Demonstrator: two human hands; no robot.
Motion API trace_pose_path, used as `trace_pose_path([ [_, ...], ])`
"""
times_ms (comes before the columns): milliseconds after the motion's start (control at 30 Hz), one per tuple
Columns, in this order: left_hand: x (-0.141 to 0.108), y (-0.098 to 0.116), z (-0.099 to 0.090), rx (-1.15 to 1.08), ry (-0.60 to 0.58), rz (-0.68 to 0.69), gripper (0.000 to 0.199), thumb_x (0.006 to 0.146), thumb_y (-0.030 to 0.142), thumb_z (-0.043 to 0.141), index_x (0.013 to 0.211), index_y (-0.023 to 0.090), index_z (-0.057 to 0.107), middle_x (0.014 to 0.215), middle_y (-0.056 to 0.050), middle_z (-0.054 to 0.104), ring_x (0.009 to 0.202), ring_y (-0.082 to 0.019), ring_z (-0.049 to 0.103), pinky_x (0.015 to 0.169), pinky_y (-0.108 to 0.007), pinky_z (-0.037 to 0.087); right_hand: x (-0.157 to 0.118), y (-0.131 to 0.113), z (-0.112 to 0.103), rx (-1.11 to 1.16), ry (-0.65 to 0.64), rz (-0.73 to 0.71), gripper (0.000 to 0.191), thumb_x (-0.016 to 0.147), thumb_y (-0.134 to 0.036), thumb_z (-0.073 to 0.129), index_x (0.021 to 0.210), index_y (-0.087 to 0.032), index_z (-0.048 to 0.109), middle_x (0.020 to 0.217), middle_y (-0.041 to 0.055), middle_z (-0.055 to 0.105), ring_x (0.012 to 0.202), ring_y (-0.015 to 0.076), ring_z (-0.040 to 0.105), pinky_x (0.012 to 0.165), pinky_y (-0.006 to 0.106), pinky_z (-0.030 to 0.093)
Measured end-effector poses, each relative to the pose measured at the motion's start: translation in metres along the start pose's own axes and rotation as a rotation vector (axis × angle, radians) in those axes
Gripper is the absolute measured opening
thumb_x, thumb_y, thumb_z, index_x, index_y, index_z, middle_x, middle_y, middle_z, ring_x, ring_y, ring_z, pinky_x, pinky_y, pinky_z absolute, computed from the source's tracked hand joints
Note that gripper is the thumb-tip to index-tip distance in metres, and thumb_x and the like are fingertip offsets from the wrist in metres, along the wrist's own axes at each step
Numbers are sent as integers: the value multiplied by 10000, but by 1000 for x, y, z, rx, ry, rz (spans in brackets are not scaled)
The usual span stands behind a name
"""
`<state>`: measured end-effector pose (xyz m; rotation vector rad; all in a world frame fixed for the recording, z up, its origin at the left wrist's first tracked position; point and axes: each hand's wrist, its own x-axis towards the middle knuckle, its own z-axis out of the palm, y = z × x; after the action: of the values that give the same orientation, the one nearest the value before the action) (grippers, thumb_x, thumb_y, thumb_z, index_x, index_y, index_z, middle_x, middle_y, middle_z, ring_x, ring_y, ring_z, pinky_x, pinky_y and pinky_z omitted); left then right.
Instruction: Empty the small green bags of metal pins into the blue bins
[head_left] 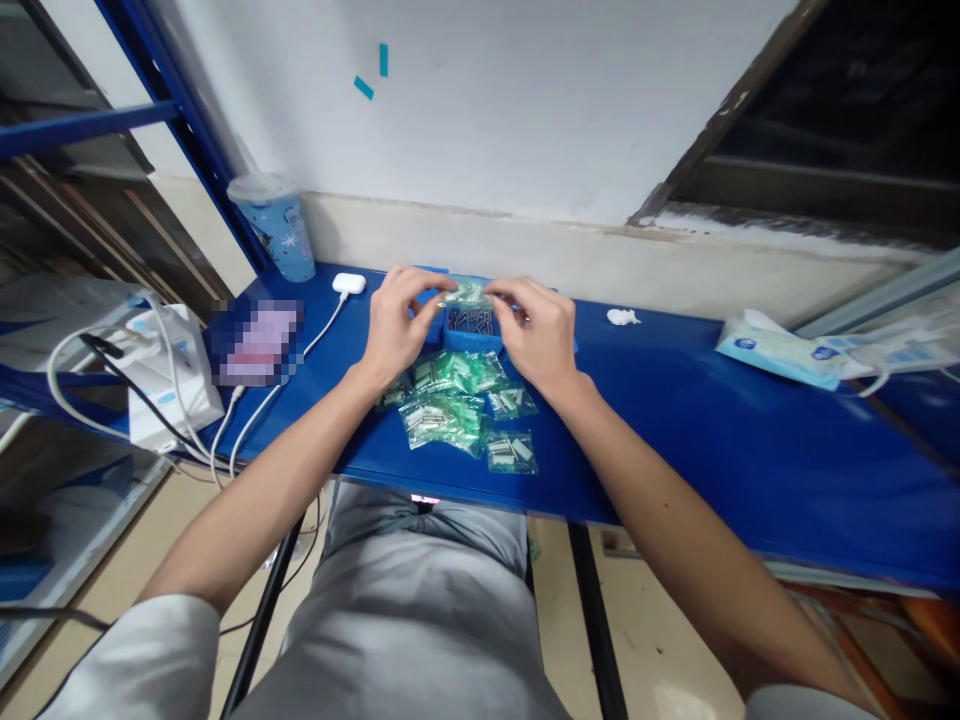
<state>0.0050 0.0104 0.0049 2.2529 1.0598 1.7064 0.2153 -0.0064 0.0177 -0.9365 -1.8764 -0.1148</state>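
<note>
Between my left hand (405,315) and my right hand (534,325) is a small clear plastic bag (466,292), pinched at its two ends by thumbs and fingers. It is held above a blue bin (472,341) with dark screws (471,320) inside. What exactly is in the held bag is too small to make out. In front of the bin lies a pile of small clear bags with green print (450,400), holding pale and metallic pieces. One such bag (512,452) lies apart at the near right of the pile.
On the blue table (660,430) stand a blue cup (274,225) at the back left, a white charging case (349,284) on a cable, a blurred-out flat object (259,340) and a white power strip (172,375). A tissue pack (780,348) lies right.
</note>
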Motion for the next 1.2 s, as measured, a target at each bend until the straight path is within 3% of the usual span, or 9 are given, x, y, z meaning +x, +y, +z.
trace_pose_path([
  [133, 0, -4, 1, 5, 32, 2, 248, 1030, 459, 671, 1023, 248, 801, 1014, -61, 759, 1010, -211, 654, 695, -287, 547, 8, 6, 3, 16, -8, -19, 157, 1041, -292, 583, 984, -235, 718, 1039, 59, 739, 884, 193, 712, 805, 353, 593],
  [267, -1, -8, 4, -49, 0, -36, 295, 1017, 509, 682, 1043, 225, 756, 1024, -54, 762, 968, -183, 695, 686, -261, 547, -6, 9, 13, 29, 66, 53, 140, 1051, -350, 578, 1067, -237, 660, 951, 34, 750, 773, 170, 703, 770, 337, 594],
  [433, -2, -7, 6, -77, -10, -53, 220, 994, 435, 732, 978, 217, 747, 980, -40, 769, 896, -163, 698, 673, -247, 539, -21, 3, 15, 0, 129, 82, 164, 1041, -401, 610, 1002, -244, 632, 870, 9, 735, 684, 147, 680, 697, 306, 574],
  [533, -1, -4, 4, -32, -44, -29, 164, 1032, 347, 671, 1005, 233, 786, 1003, -45, 792, 963, -191, 695, 737, -284, 562, -20, -2, 11, -32, 122, 76, 172, 1055, -363, 574, 981, -236, 663, 877, 21, 752, 722, 157, 699, 742, 316, 585],
  [733, -1, -3, 2, 18, -61, -26, 173, 1032, 245, 623, 1050, 248, 795, 1033, -34, 800, 1019, -213, 684, 802, -329, 575, -20, -4, 8, -36, 65, 51, 260, 1064, -243, 469, 1140, -226, 717, 1044, 66, 796, 913, 202, 762, 847, 360, 607],
  [967, -2, -5, 3, -24, -64, -32, 216, 1044, 388, 640, 1060, 243, 799, 1046, -47, 789, 1025, -205, 689, 721, -290, 556, -20, 0, 7, -9, 85, 5, 203, 1059, -249, 534, 1083, -228, 734, 1012, 59, 785, 906, 194, 757, 808, 337, 596],
  [1200, 0, -1, 2, 1, -38, 19, 294, 1044, 498, 637, 1000, 252, 793, 1009, -49, 778, 1020, -213, 653, 674, -287, 521, -18, -2, 7, -23, 82, 54, 229, 1074, -316, 523, 999, -235, 724, 1063, 77, 758, 911, 200, 731, 814, 363, 592],
])
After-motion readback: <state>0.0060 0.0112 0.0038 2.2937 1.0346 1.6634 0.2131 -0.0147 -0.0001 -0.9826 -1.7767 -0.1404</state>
